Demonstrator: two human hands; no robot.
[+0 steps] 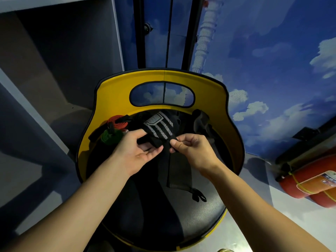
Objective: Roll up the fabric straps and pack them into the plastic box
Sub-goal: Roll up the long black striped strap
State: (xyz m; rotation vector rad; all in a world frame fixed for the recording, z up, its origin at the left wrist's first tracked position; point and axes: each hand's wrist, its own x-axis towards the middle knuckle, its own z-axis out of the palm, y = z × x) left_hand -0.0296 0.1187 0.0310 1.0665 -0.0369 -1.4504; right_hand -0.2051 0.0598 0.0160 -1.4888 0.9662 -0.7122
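A playful themed indoor room, perhaps a gym or play venue: cloud-painted blue wall (263,70) at right, yellow-backed seat (116,91) at centre, red fire extinguishers (309,186) at lower right.

Person, head-camera view: two arms and two hands in frame.

Left forearm (87,202): bare from the bottom edge of the frame up to the wrist; no sleeve or cuff in view.

Right forearm (254,202): bare likewise along its whole visible length.

Left hand (134,151): ungloved; no ring, watch, band or bracelet visible at the wrist or on the fingers (154,150).

Right hand (190,150): ungloved; wrist plain, no jewellery seen. Thumbnail (174,142) short and unpainted.

Clothing: none visible on either limb. Upper arms, shoulders and torso lie outside the frame, so any garment there cannot be told.
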